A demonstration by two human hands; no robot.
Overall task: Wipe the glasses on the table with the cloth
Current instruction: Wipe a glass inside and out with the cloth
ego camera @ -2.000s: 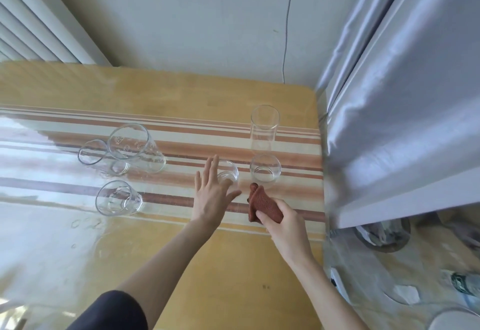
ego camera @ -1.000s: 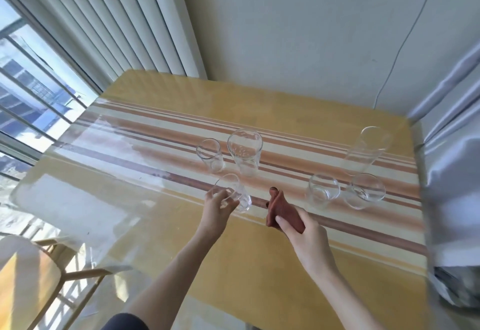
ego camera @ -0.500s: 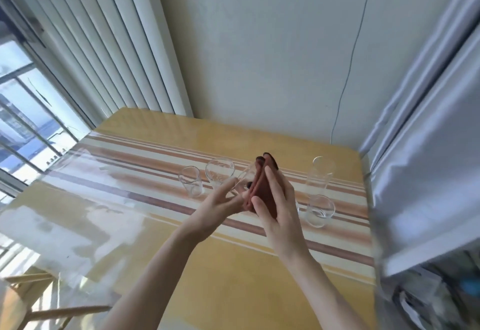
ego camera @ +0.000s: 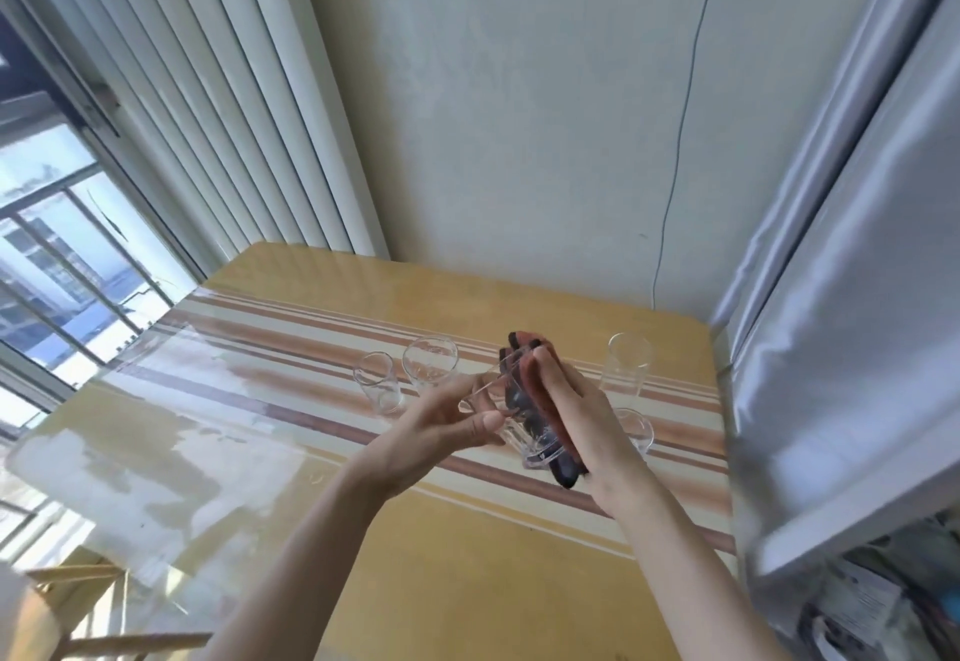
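Note:
My left hand [ego camera: 441, 426] holds a clear glass [ego camera: 511, 416] lifted above the table, tilted with its base toward me. My right hand [ego camera: 576, 416] presses a dark red cloth [ego camera: 524, 400] flat against the glass's right side. On the striped runner stand a small glass [ego camera: 378, 386] and a wider glass [ego camera: 429, 365] to the left, a tall glass [ego camera: 626, 361] at the right, and a low glass [ego camera: 638, 430] partly hidden behind my right hand.
The yellow table [ego camera: 467, 582] has a glossy cover and fills a corner. White blinds [ego camera: 197, 104] and a window are on the left, a grey draped surface [ego camera: 841, 296] on the right, a wooden chair [ego camera: 67, 608] at lower left.
My left hand picked a glass off the table and raised it. My right hand brought the cloth up against it. The view tilted upward.

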